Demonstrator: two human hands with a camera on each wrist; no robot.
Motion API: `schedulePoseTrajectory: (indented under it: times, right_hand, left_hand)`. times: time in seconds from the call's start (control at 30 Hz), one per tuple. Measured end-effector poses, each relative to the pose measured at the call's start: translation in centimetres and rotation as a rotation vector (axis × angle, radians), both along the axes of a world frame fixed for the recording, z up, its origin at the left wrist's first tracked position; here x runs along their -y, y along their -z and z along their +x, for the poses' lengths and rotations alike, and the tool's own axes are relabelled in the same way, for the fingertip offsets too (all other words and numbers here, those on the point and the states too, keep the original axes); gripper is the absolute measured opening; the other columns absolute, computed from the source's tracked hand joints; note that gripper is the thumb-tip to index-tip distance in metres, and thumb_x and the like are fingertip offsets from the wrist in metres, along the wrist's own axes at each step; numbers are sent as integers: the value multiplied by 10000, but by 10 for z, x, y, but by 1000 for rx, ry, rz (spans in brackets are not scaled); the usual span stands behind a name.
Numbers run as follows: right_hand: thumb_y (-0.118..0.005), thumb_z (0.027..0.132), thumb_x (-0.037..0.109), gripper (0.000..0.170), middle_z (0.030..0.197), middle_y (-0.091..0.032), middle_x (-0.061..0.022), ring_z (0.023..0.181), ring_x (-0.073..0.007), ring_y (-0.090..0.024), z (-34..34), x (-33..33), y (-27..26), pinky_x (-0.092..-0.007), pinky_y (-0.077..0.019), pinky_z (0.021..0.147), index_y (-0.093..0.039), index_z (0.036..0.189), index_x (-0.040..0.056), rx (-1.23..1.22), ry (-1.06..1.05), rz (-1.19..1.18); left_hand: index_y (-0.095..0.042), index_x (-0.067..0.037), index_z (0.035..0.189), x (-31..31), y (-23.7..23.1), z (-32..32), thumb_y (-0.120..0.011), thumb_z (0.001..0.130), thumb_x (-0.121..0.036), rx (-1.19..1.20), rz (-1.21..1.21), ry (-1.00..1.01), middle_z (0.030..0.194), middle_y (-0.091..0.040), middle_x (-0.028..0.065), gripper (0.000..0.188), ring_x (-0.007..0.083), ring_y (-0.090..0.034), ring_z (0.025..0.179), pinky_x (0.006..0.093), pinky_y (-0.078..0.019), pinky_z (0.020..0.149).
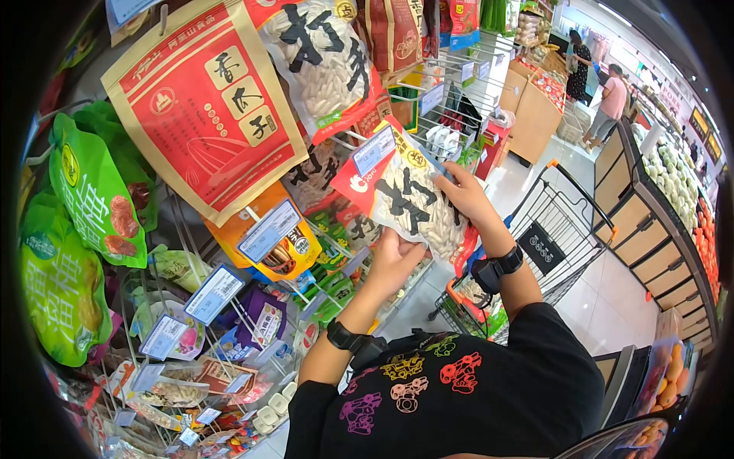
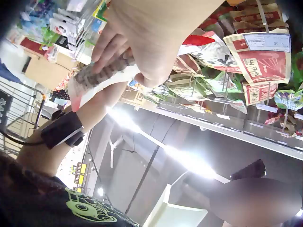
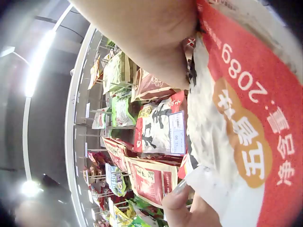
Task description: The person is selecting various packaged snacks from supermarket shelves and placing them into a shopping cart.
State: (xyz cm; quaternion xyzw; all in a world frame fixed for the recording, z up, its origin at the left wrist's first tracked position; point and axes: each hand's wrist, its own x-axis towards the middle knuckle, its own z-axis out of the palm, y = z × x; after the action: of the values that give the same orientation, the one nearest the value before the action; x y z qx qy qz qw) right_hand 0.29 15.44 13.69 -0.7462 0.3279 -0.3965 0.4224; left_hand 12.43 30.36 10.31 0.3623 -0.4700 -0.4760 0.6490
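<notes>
A red and white bag of pale seeds [image 1: 413,199] is held tilted between both hands in front of the rack. My left hand [image 1: 394,264] grips its lower left edge, the thumb on the front. At its upper right edge my right hand [image 1: 466,197] pinches it, fingers on the printed face. A price tag [image 1: 372,151] overlaps the bag's top corner; whether the bag is on a hook, I cannot tell. In the left wrist view my left hand [image 2: 147,47] holds the bag [image 2: 102,78]. The right wrist view shows the bag's red-bordered side [image 3: 246,132] close up beside my right hand [image 3: 163,42].
Hanging packets fill the rack, among them a large red and tan bag [image 1: 206,107], a similar seed bag [image 1: 321,61] and green bags [image 1: 99,183]. A shopping cart [image 1: 543,245] stands to the right. Beyond it are a produce counter [image 1: 642,206] and people in the aisle.
</notes>
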Motion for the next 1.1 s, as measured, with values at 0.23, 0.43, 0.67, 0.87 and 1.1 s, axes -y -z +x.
schedulePoseTrajectory:
  times: [0.23, 0.43, 0.67, 0.87, 1.1]
  right_hand:
    - [-557, 812, 185, 264, 798, -547, -23, 705, -74, -487, -12, -9, 10, -212, -402, 623, -531, 1007, 8, 10, -2, 83]
    - [-576, 789, 247, 347, 786, -574, -103, 712, -138, -530, -22, -10, 51, -272, -427, 647, -518, 1021, -5, -56, 60, 95]
    - [-552, 797, 237, 336, 840, -575, -153, 765, -187, -549, -28, -34, 75, -297, -428, 683, -509, 1001, -26, -17, 189, 91]
    - [-516, 818, 235, 312, 851, -574, -170, 771, -195, -540, -37, -52, 104, -308, -423, 706, -496, 1002, -16, -30, 289, 243]
    - [-416, 860, 276, 251, 760, -534, -62, 679, -138, -493, -49, -67, 158, -268, -410, 640, -515, 893, 48, 127, 149, 719]
  left_hand:
    - [-332, 74, 1136, -7, 5, -4, -516, 786, -23, 45, 18, 55, 1024, -545, 141, 407, 167, -591, 851, 280, -491, 709]
    - [-393, 80, 1076, -9, 25, -9, -547, 782, -51, 124, 135, 13, 948, -581, 131, 356, 165, -610, 758, 280, -504, 648]
    - [-463, 43, 1023, -14, 34, -6, -542, 774, -44, 346, 262, -6, 849, -599, 97, 276, 160, -611, 672, 262, -493, 596]
    - [-441, 50, 1016, -16, 40, -7, -534, 777, -46, 339, 315, 99, 813, -600, 112, 274, 175, -615, 653, 269, -497, 572]
    - [-437, 32, 910, -13, 67, -16, -580, 784, -127, 331, 370, 216, 693, -578, 102, 249, 157, -605, 584, 271, -490, 515]
